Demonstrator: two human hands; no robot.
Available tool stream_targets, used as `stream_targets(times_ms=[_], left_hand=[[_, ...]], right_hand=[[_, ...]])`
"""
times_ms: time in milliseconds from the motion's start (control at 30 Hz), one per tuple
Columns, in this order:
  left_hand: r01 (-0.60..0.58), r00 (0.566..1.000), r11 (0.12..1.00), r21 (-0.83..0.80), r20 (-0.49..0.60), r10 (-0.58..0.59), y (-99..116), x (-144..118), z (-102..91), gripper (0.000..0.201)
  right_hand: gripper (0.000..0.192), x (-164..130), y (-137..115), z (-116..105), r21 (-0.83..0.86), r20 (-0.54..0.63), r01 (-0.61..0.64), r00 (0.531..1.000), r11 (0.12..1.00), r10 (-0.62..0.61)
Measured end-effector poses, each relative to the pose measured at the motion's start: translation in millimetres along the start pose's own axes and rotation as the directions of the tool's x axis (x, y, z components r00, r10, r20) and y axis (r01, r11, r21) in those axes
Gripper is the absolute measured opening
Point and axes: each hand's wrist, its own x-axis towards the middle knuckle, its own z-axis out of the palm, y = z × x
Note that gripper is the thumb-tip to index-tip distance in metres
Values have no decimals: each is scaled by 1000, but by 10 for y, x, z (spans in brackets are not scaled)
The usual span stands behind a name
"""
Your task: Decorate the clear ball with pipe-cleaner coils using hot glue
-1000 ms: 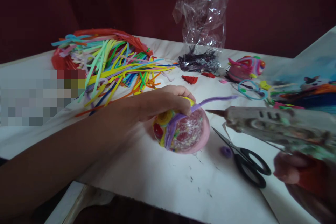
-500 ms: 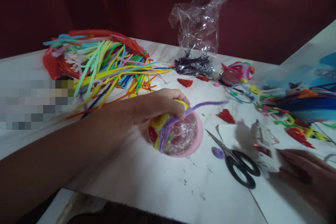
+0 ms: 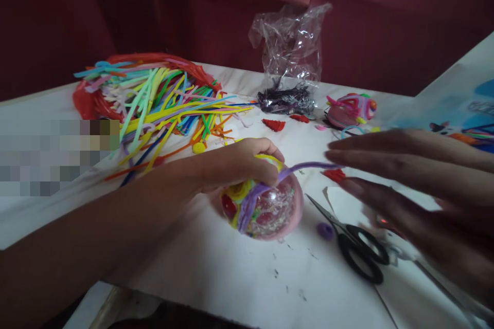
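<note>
A: What does the left hand (image 3: 237, 164) have hold of?

B: It rests on top of the clear round ball with a pink rim, wrapped in coloured fuzzy wire (image 3: 264, 203). The ball sits on the white table (image 3: 216, 262), near the middle and towards the near edge. The fingers are curled down over its top, and the fingertips pin a purple fuzzy pipe cleaner (image 3: 304, 167) against it. The free end of that cleaner sticks out to the right.

A: And the right hand (image 3: 405, 185)?

B: It is spread wide with the fingers stretched flat, holding nothing, and it hovers just right of the ball. Its fingertips are close to the loose purple end; whether they touch it I cannot tell, as the hand is blurred.

A: How would you do this part well?

B: I would judge that the left fingertips should keep firm pressure where the cleaner meets the ball, so the wrap does not spring loose. The right hand should take the free end close to the ball, not at its tip, and lay it snug along the curve.

A: Anything in the way?

B: The black-handled scissors (image 3: 355, 249) lie just right of the ball, blades pointing towards it, with a small purple coil (image 3: 325, 230) beside them. Farther off on the left is a heap of many-coloured pipe cleaners (image 3: 162, 100), and a crumpled clear plastic bag (image 3: 289, 46) stands at the far side.
</note>
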Motion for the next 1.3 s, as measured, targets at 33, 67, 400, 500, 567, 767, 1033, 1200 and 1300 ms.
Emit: stream_targets(times_ms=[33,67,400,500,567,767,1033,1200,1300], left_hand=[[-5,1000,1000,4,11,5,2,-1,-1,37],[-8,1000,1000,5,21,8,3,-3,-3,36],[-29,999,1000,-8,34,29,-16,0,-18,35],[-33,998,999,-15,49,34,-23,0,-22,35],[-33,998,999,-18,59,34,-23,-3,-28,34],[-44,997,999,0,60,44,-24,5,-34,34],[-30,999,998,61,39,27,29,-28,-21,35],[-38,998,995,96,43,34,40,-37,-12,36],[-34,999,995,89,41,30,31,-37,-2,36]], right_hand=[[20,77,-51,46,55,10,49,999,997,-50],[20,124,-79,88,99,1,94,996,991,-94],[20,130,-13,216,207,177,109,973,972,-147],[20,152,-18,225,212,191,109,970,971,-150],[22,164,-19,232,199,189,122,969,972,-160],[23,202,-30,250,179,183,137,968,974,-170],[23,258,-43,298,202,221,15,973,979,-61],[19,309,11,300,292,389,-257,912,921,131],[24,374,68,268,356,552,-399,819,845,155]])
